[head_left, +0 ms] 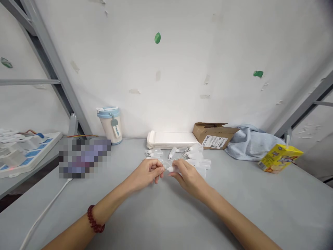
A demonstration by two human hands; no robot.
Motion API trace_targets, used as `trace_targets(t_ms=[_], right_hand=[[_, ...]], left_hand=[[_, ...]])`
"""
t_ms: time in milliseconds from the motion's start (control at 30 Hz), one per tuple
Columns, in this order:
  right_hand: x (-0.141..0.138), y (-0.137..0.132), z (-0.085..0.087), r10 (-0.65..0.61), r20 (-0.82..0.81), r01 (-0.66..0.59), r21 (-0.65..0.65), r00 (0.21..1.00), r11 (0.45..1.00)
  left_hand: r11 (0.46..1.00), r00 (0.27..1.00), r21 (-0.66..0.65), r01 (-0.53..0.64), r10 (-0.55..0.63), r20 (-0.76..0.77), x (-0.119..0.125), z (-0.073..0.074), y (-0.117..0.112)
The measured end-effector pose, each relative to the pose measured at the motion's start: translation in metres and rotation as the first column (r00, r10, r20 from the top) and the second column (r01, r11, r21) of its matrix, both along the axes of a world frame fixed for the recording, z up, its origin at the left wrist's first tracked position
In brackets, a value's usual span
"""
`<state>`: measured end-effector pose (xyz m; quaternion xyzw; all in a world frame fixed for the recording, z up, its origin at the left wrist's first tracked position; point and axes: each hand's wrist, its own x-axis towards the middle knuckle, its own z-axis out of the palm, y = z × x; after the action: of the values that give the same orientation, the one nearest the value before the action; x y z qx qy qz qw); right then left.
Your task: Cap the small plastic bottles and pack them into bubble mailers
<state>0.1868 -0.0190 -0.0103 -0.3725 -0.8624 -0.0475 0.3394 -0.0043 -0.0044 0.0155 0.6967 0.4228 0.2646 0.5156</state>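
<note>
Above the middle of the grey table, my two hands are close together. My right hand (186, 173) is closed around a small white squeeze bottle (171, 169), its narrow tip pointing left. The fingers of my left hand (152, 171) pinch at that tip; something thin and dark shows between them and the bottle, too small to name. Just behind my hands lie several similar small translucent bottles (196, 154) with thin white cords or loops, and a smaller group of them (155, 152) is to the left.
Along the wall stand a stack of white flat packs (174, 138), an open cardboard box (214, 135) and a bluish cloth (249, 142). A yellow packet (280, 159) is at right. At left are a lidded cup (110, 126), a pixelated object (85, 158) with a white cable (47, 210), and a power strip (33, 152).
</note>
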Motion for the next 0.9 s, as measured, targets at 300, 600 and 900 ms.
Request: trace_targets(t_ms=[300,600,900], right_hand=[[-0.0028,-0.0001,-0.0055,-0.006,0.002,0.006,0.026,1.000,1.000],[-0.0040,0.0006,-0.0076,0.010,-0.003,-0.010,0.070,1.000,0.997],[-0.0044,0.0000,-0.0042,0.020,0.009,-0.021,0.081,1.000,0.997]], left_hand=[[0.999,1.000,0.033,-0.009,0.009,0.000,0.0026,-0.0066,-0.0017],[0.998,1.000,0.058,0.001,-0.001,0.008,0.0050,-0.0090,-0.0035],[0.999,1.000,0.038,0.008,-0.009,0.020,0.0055,-0.0102,-0.0029]])
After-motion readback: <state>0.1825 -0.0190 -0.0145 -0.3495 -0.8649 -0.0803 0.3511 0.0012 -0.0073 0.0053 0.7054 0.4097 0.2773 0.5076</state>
